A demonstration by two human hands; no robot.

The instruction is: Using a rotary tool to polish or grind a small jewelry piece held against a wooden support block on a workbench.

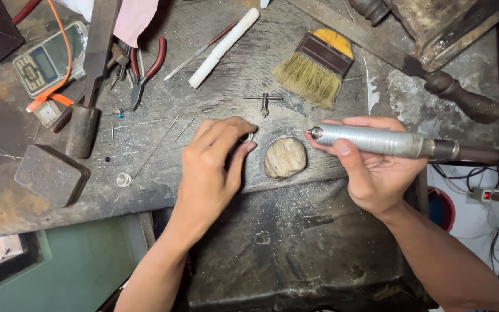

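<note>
My left hand (212, 167) pinches a small silver ring (247, 137) between thumb and forefinger, pressed against the worn wooden bench (163, 124). My right hand (371, 167) grips a grey metal rotary handpiece (376, 140), its tip pointing left toward the ring, a short gap apart. Between the two hands juts a rounded wooden bench peg (285, 157). A small T-shaped chuck key (264, 101) lies just behind the ring.
A yellow-handled brush (316, 65), a white rod (224, 47), red-handled pliers (145, 72), a file with dark handle (90, 75), a small digital scale (44, 60), a dark metal block (52, 173), a wire coil (123, 179) and thin drill bits lie on the bench. A dark tray hangs below.
</note>
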